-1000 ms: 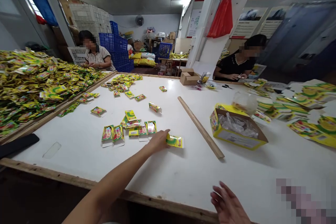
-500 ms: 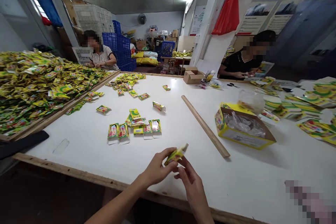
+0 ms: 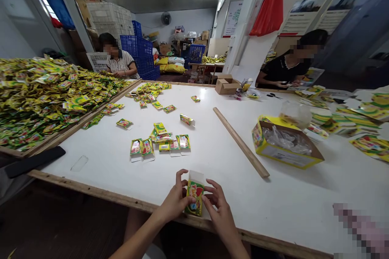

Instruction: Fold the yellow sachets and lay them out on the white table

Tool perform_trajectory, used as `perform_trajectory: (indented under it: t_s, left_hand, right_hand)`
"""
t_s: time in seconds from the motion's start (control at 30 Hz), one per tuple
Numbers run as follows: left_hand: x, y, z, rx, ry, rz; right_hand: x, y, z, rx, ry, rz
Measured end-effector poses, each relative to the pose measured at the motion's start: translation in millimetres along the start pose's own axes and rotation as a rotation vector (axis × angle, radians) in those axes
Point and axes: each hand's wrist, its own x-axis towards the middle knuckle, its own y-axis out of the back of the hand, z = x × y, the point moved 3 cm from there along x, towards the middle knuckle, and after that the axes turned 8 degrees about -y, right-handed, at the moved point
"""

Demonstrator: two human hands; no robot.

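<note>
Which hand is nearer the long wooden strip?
Right. The right hand is short of the wooden strip, left of its near end; the left hand is farther left, holding a small box.

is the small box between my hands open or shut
Open: the small box has its white end flap extended outward, not tucked in.

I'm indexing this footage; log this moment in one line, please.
left hand: gripping small carton; right hand: at carton's right edge; carton: white flap at far end; further right: wooden strip

Small yellow-green carton [image 3: 198, 195], printed face up, white flap [image 3: 196, 176] open at far end, near table edge [image 3: 133, 201].
</note>
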Motion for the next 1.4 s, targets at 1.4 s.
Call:
perform_trajectory:
  t_s: [1.4]
  left_hand:
    - [4.6,-0.2,21.3,0.401,-0.095,0.153]
  right_hand:
    - [7.8,-5.0,-10.4,0.018,0.051,0.081]
